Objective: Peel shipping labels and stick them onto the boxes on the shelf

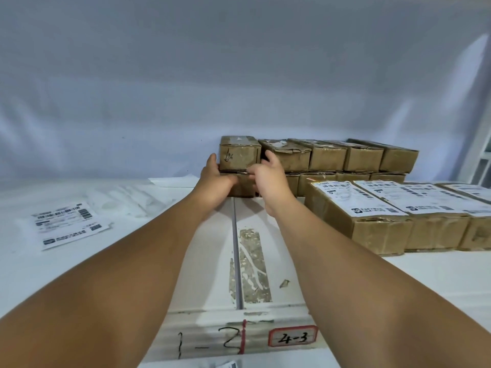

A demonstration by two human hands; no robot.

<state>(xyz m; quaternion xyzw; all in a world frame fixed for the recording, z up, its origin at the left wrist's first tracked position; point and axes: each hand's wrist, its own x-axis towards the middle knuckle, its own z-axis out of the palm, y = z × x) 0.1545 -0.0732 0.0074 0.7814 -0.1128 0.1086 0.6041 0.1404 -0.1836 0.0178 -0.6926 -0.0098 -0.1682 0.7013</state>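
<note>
Fingers of left hand point(215, 179) and right hand point(268, 179) clasp stacked boxes point(239, 152); shelf edge point(212, 334) reads "1-2", "4-3".

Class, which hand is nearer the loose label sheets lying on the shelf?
Left. The left hand is at the end box, right of the label sheets; the right hand is farther right again.

The stacked cardboard boxes point(240, 152) are matt brown, scuffed and creased, with torn tape scraps on top. Their labels point(356, 197) are smooth white printed paper. The shelf point(398, 274) is smooth white paint, flaked to a rough grey patch point(252, 264). Translucent backing sheets point(127, 197) look slightly glossy.
</note>
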